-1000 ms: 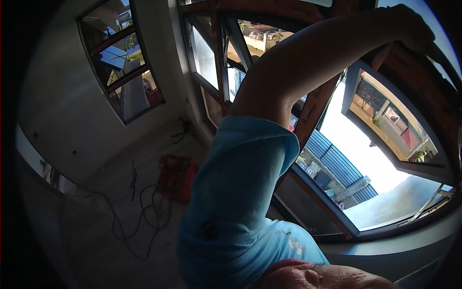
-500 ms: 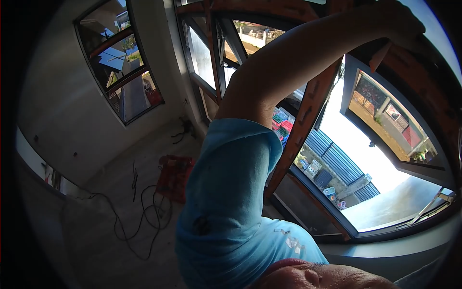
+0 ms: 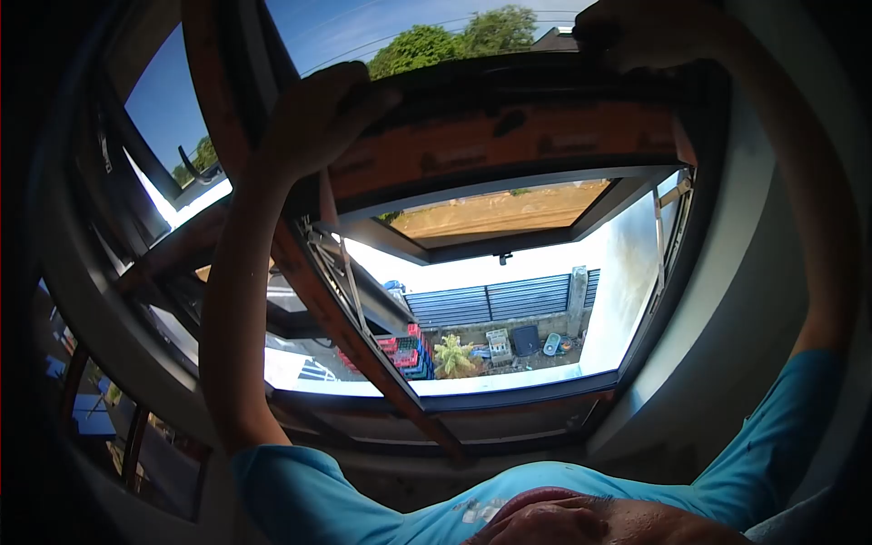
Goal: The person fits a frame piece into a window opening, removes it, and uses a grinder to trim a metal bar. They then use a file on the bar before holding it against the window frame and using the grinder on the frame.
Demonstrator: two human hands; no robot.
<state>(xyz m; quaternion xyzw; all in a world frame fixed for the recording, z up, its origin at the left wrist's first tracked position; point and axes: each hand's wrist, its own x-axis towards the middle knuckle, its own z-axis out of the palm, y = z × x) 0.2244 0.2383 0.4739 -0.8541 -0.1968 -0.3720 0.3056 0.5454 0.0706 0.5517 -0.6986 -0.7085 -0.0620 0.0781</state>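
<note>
An orange-and-black window frame spans the upper middle of the head view. Near its left end, my left hand is closed over the dark top bar, its thumb on the near side. Toward the right end, my right hand grips the same bar with curled fingers, partly lost in shadow. Both arms are raised. Below the bar, a tilted window sash stands swung outward, with a small latch on its lower edge.
Stay arms flank the opening. Outside are a slatted fence, stacked crates, a plant and trees. More framed panes stand at the left. A pale wall curves along the right.
The view has swung from the floor and side window to face the open window. My left hand now shows at the left of the bar, and my right arm and hand have come into view.
</note>
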